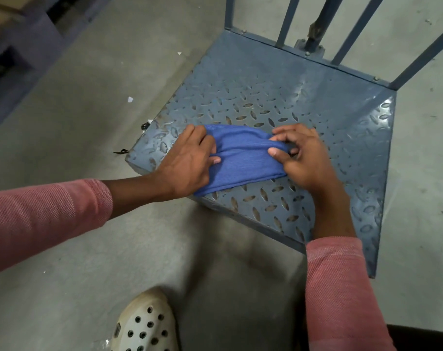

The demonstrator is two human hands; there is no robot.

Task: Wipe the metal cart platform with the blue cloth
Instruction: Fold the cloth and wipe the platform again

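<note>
Lowest in the frame, at bottom centre, sits a pale shoe (144, 323) with round holes, planted on the grey floor (88, 122). Two pink sleeves come in above it, one from the left edge (43, 219) and one from the lower right (342, 295).

Both hands meet at the middle of the frame on the cloth (243, 158). The left hand (187, 160) grips the cloth's left end, fingers curled into the fabric and thumb lying on top. The right hand (304, 158) pinches the right end between thumb and bent fingers. Held between them, the blue cloth is bunched into a band with folds along its length; it lies on the platform (278, 97), close to that plate's left corner and lower edge, and its lower left tip reaches the rim.

That platform is blue-grey tread plate (worn bare on many of the raised ovals) and fills the centre and right of the frame. From its far edge, at top right, upright bars (288, 21) rise out of view.

On the floor left of the platform lie small white scraps (130, 99), and a dark blurred structure (25, 46) fills the upper left corner.
</note>
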